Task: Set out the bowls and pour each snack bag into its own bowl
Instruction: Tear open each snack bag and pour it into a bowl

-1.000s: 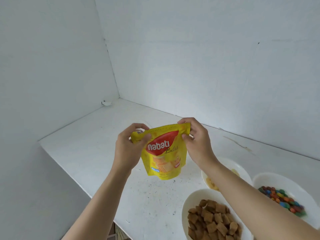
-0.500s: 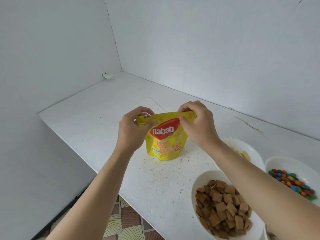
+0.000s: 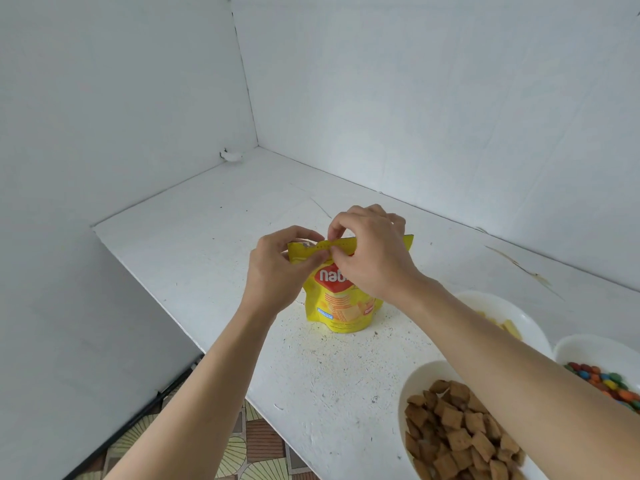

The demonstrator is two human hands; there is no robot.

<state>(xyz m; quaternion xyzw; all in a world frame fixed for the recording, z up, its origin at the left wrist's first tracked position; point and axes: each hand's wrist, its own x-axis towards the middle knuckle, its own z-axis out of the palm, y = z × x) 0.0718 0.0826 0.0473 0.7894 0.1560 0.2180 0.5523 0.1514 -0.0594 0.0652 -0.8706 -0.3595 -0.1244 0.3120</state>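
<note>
While the tiled floor [image 3: 242,452] is showing below the near edge, a white bowl [image 3: 414,384] full of brown square snacks [image 3: 457,434] is sitting closest, at the right front of the white table [image 3: 194,251]. Just beside it on the right, a candy bowl [image 3: 594,349] is holding coloured candies [image 3: 604,379], partly cut off by the picture edge. Behind these two, a third bowl [image 3: 512,311] is holding a few pale yellow pieces [image 3: 510,329], and the right forearm is crossing over its near side.

Further in, near the middle of the table, the yellow snack bag [image 3: 343,306] is standing upright with its base on the tabletop, apart from all three bowls. Both hands are working together at its top strip. The left hand [image 3: 277,275] is pinching the strip near its left corner, and the right hand [image 3: 374,258] is pinching it at the middle, thumbs almost meeting. Whether the bag's mouth is open, I cannot tell.

Beyond, a small white scrap [image 3: 230,155] is lying in the far corner where the white walls [image 3: 415,98] are meeting.
</note>
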